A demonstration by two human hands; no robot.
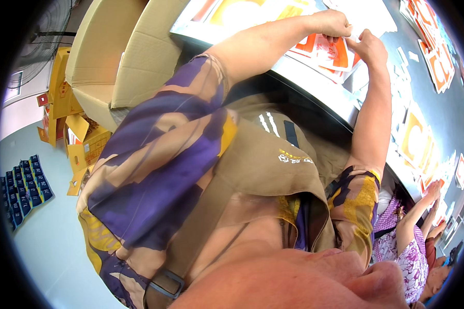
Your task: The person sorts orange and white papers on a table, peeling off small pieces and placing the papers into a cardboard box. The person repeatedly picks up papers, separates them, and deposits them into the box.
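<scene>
My left hand [334,26] reaches over the table's near edge, its thumb and fingers pinched together. Close beside it, my right hand [371,47] pinches from the other side, so the fingertips nearly meet. Between them they grip the upper edge of a flat orange-and-white printed piece [334,52]; glare and my fingers hide just where each one holds it. More orange-and-white pieces [303,46] lie under and beside it on the metal-edged table [321,87]. Whether they are sheets or flat bags, I cannot tell.
An open cardboard carton [147,54] stands against the table at left. Smaller yellow cartons [87,141], a fan [42,34] and a dark numbered pocket hanging [25,189] are beyond it. Printed stacks [435,58] lie across the table. A co-worker's hands [433,189] work at right.
</scene>
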